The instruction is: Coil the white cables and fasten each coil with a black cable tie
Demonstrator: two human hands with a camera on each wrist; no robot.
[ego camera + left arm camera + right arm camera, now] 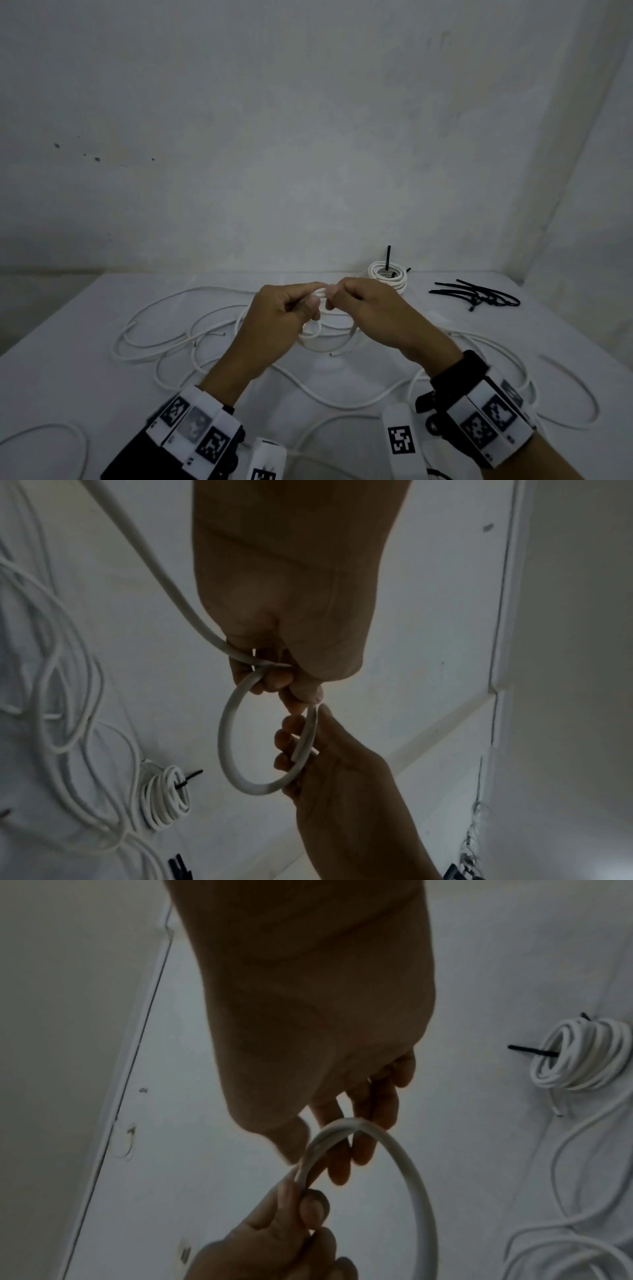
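Observation:
Both hands are raised above the middle of the white table (85, 359), fingertips nearly touching. My left hand (301, 301) pinches a white cable (226, 737) that bends into one small loop. My right hand (339, 294) pinches the far side of that loop, where the cable's cut end (301, 750) lies against its fingers. In the right wrist view the loop (411, 1172) arcs from the right fingers down past the left thumb. The cable's tail (150, 561) runs from the left hand down toward the table.
Several loose white cables (164, 329) sprawl across the table under and beside my hands. A finished coil (388, 275) with a black tie sticking up sits at the back, right of centre. Loose black cable ties (479, 294) lie at the back right. White walls close the corner.

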